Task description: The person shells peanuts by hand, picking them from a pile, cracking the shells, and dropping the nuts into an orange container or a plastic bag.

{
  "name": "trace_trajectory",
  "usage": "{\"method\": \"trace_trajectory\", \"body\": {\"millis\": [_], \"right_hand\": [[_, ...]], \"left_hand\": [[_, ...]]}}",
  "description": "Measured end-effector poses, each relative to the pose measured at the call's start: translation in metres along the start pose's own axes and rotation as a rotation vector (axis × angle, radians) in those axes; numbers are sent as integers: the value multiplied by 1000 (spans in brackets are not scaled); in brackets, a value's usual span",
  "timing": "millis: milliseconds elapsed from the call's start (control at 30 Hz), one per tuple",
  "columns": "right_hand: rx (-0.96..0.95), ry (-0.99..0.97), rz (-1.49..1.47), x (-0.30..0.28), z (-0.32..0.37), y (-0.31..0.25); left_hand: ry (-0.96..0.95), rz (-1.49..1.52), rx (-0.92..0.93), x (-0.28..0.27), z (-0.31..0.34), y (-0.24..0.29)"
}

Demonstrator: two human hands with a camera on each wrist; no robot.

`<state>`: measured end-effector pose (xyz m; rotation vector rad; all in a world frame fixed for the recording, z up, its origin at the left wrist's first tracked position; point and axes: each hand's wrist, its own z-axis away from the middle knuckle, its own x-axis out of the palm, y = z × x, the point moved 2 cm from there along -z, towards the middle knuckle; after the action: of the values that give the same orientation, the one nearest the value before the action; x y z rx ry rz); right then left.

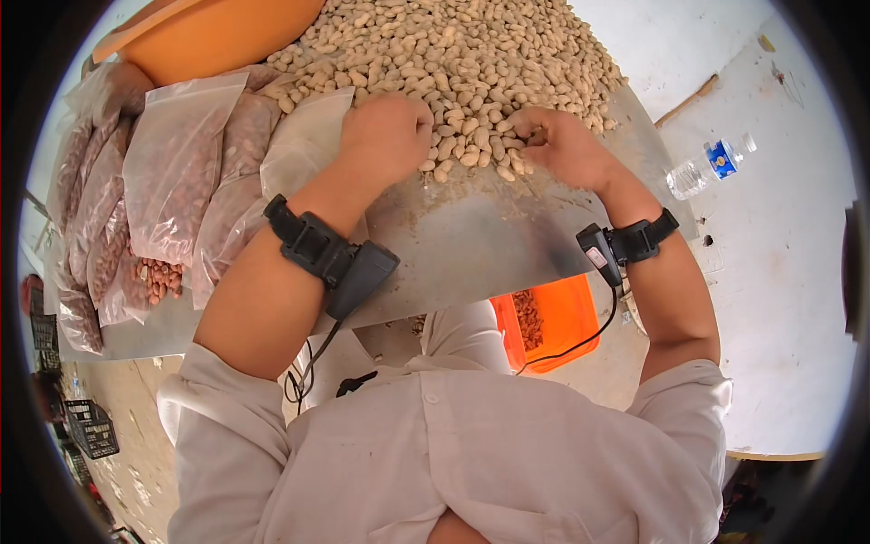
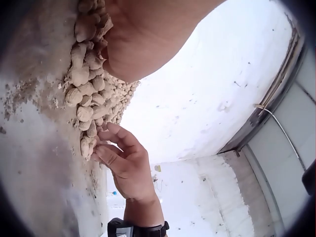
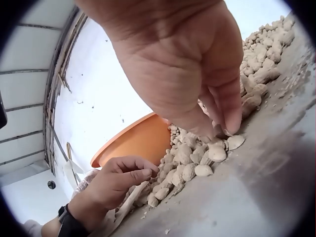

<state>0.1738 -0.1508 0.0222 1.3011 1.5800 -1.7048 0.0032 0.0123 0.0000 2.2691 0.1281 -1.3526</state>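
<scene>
A large heap of unshelled peanuts (image 1: 471, 54) covers the far part of the metal table (image 1: 453, 245). My left hand (image 1: 388, 136) is at the heap's near left edge with its fingers curled; in the right wrist view its thumb and forefinger come close together beside the nuts, and I cannot tell whether anything is between them. At the near right edge, my right hand (image 1: 566, 150) has its thumb and fingers bent inward. Its fingertips pinch a peanut (image 3: 216, 145) low at the border of the heap, seen in the right wrist view.
Clear plastic bags of reddish shelled peanuts (image 1: 172, 172) lie at the left, next to an orange basin (image 1: 208, 41). A plastic bottle (image 1: 707, 168) lies at the right. Below the table edge stands an orange container (image 1: 566, 317) with reddish bits inside.
</scene>
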Motion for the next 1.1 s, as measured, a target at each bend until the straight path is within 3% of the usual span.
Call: {"method": "trace_trajectory", "body": {"millis": [133, 200, 400, 533, 633, 733, 833, 1033, 1100], "right_hand": [[-93, 26, -127, -1, -8, 1], [-83, 23, 31, -6, -8, -8], [-100, 3, 109, -2, -17, -40], [-193, -53, 351, 15, -29, -51], [-227, 53, 348, 25, -38, -43], [-160, -9, 397, 27, -44, -41], [-171, 18, 308, 20, -43, -41], [-187, 98, -617, 7, -41, -58], [-246, 138, -738, 14, -44, -57]], "left_hand": [[119, 173, 192, 5, -1, -1], [106, 316, 300, 7, 2, 3], [-54, 179, 208, 8, 1, 6], [1, 218, 140, 9, 2, 3], [98, 214, 128, 6, 1, 3], [206, 325, 109, 1, 0, 3], [196, 529, 43, 2, -1, 1], [179, 1086, -64, -5, 0, 8], [191, 1185, -36, -3, -1, 8]]}}
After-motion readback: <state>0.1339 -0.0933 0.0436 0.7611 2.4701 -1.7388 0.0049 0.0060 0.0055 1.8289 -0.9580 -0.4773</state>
